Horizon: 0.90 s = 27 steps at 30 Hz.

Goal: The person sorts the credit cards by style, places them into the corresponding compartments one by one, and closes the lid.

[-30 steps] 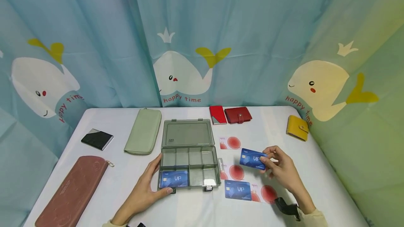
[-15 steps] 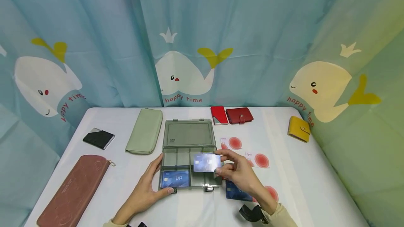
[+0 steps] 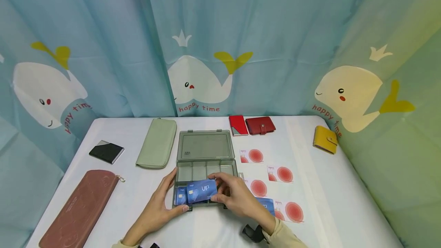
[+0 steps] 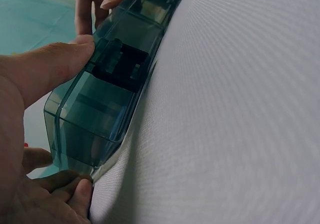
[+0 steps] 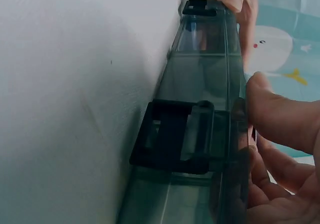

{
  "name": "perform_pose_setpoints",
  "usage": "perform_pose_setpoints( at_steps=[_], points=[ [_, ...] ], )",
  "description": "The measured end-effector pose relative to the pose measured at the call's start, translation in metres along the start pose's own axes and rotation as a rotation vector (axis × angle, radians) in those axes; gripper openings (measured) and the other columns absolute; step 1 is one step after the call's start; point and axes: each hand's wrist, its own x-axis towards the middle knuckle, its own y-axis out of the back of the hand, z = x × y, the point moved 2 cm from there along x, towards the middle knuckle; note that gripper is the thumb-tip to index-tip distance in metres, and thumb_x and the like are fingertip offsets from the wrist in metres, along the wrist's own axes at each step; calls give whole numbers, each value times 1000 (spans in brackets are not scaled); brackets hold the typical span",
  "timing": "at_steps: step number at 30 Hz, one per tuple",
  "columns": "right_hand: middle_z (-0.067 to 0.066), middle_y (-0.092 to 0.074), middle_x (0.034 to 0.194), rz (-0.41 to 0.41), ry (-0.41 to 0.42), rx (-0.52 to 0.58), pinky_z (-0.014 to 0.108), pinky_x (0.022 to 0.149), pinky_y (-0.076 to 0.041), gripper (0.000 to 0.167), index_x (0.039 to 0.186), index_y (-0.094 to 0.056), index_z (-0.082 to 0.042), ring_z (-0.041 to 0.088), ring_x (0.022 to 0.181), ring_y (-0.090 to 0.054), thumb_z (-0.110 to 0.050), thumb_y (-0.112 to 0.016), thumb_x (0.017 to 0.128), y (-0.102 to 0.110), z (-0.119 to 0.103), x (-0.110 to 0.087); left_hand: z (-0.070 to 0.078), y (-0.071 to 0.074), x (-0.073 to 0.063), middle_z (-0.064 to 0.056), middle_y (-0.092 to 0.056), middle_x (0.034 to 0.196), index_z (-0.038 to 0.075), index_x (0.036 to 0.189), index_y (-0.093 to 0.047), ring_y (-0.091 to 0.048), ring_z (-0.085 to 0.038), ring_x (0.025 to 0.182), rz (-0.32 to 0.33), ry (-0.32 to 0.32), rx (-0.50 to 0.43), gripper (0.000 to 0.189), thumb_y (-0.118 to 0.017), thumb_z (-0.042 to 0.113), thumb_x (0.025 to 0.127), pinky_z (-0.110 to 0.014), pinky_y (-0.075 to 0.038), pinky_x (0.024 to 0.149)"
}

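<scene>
A translucent grey-green compartment box [image 3: 206,145] lies with its lid folded back. My left hand [image 3: 160,206] grips its front left corner, thumb on the front edge and fingers along the left side. Between thumb and fingers, my right hand [image 3: 237,198] pinches a blue VIP card [image 3: 202,191], slightly tilted over the front row. Under its left edge, another blue card [image 3: 180,196] sits in the front left compartment. Both wrist views show the box's front wall and black latches [image 4: 122,64]; the right wrist view has the right thumb [image 5: 280,119] at the rim.
Right of the box lie several red-and-white cards [image 3: 284,174] and a blue card [image 3: 267,204] partly behind my right wrist. Around stand a green wallet [image 3: 156,144], pink wallet [image 3: 80,206], black card case [image 3: 106,152], red card case [image 3: 238,125], dark red wallet [image 3: 260,125] and yellow wallet [image 3: 325,140].
My right hand has carried the blue card leftward from above the red-and-white cards to over the box's front row. The left hand has stayed at the box corner.
</scene>
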Motion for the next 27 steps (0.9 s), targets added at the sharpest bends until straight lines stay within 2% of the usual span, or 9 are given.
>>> perform_pose_setpoints(
  at_steps=[5, 7, 10, 13, 16, 19, 22, 27],
  points=[
    [4, -68, 101, 10, 13, -13, 20, 65, -54, 50, 134, -68, -6, 3, 76, -60, -14, -87, 88, -3, 0, 2, 0, 1, 0, -12, -36, 171, 15, 169, -26, -47, -44, 149, 1, 16, 31, 110, -92, 34, 84, -39, -41, 121],
    [5, -67, 101, 1, 37, -38, 19, 67, -54, 52, 133, -69, -6, 3, 76, -59, -20, -88, 87, -7, -1, 4, 0, 1, 0, -12, -35, 171, 16, 170, -26, -46, -44, 149, -3, 25, 29, 110, -92, 35, 84, -42, -42, 121],
    [6, -64, 102, -13, 77, -101, 17, 68, -53, 58, 137, -68, -9, 0, 75, -57, -28, -89, 86, -12, -3, 7, -1, 1, -1, -13, -34, 171, 16, 170, -25, -45, -45, 150, -9, 27, 19, 110, -91, 35, 85, -35, -40, 121],
    [6, -62, 102, 27, 121, -161, 17, 68, -52, 61, 139, -68, -11, -3, 73, -55, -29, -90, 85, -9, -6, 6, -1, 0, -1, -14, -35, 171, 14, 170, -25, -44, -45, 150, -8, 11, 2, 109, -91, 33, 85, -23, -36, 121],
    [8, -63, 99, 135, 184, -191, 20, 63, -53, 56, 135, -70, -11, -3, 70, -55, -22, -91, 84, 7, -5, -2, -1, 0, -1, -15, -35, 171, 13, 169, -26, -44, -45, 150, -4, -5, -11, 109, -91, 32, 85, -12, -30, 118],
    [8, -64, 95, 232, 208, -203, 23, 60, -55, 47, 126, -74, -10, 0, 69, -56, -14, -92, 83, 34, 3, -17, -1, -1, -1, -15, -34, 171, 13, 169, -25, -44, -46, 150, -1, -16, -13, 108, -91, 31, 86, -8, -28, 116],
    [5, -66, 92, 265, 149, -229, 23, 58, -55, 45, 121, -75, -10, 3, 70, -57, -9, -93, 80, 63, 18, -39, -2, 0, -1, -14, -34, 171, 14, 170, -26, -43, -46, 150, 1, -18, -11, 108, -91, 30, 86, -8, -28, 116],
    [-1, -68, 95, 220, -13, -280, 25, 64, -55, 48, 117, -76, -13, 9, 78, -59, -17, -97, 75, 98, 44, -82, -1, 0, -1, -12, -35, 171, 16, 170, -25, -44, -46, 151, 1, -9, -7, 108, -91, 32, 86, -8, -27, 116]
  ],
)
